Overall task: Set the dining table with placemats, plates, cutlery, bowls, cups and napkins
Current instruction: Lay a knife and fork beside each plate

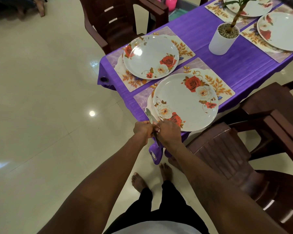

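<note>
A purple-clothed table [210, 38] carries floral placemats, each with a white rose-patterned plate. The nearest plate [186, 102] lies on its placemat [215, 78] at the table's near corner. A second plate [150, 56] sits on the placemat behind it. Just off that near corner, my left hand [142, 128] and my right hand [169, 130] meet. Together they grip metal cutlery [150, 116], whose upper end points over the placemat's left edge beside the nearest plate. A lower end shows under my right hand. How many pieces there are is hidden by my fingers.
A white pot [222, 38] with a plant stands mid-table. Two further plates [282, 31] on mats lie at the far right. Dark brown chairs stand at the right [260, 141] and behind the table [112, 19]. Glossy tiled floor [49, 98] spreads to the left.
</note>
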A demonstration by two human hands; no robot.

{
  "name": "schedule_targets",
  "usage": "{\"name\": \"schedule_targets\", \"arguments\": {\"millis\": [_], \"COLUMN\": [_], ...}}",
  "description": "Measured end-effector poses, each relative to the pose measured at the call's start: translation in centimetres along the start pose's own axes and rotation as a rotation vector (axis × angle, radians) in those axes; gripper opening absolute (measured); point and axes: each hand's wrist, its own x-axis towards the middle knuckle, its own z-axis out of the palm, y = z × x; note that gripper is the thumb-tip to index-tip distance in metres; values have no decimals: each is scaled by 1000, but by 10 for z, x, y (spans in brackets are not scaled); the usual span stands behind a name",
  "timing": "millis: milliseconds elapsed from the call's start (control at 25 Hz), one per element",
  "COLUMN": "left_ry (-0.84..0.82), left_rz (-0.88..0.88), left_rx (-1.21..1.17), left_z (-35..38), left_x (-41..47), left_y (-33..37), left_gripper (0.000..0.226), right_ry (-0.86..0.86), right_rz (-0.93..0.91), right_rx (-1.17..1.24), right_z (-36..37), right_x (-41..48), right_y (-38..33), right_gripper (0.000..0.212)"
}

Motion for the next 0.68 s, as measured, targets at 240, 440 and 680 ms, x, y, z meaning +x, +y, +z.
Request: {"name": "schedule_targets", "arguments": {"millis": [240, 440, 680], "left_ry": [-62, -19, -129], "left_rz": [42, 143, 189], "left_rx": [-35, 27, -43], "left_z": [-13, -70, -144], "left_x": [1, 5, 4], "left_y": [7, 20, 67], "left_gripper": [14, 8, 10], "right_ry": [119, 126, 87], "right_rz": [171, 430, 437], "right_rx": [332, 788, 967], "right_z": [-5, 11, 3], "right_x": [-7, 0, 47], "right_y": [-19, -101, -170], "right_gripper": [33, 27, 36]}}
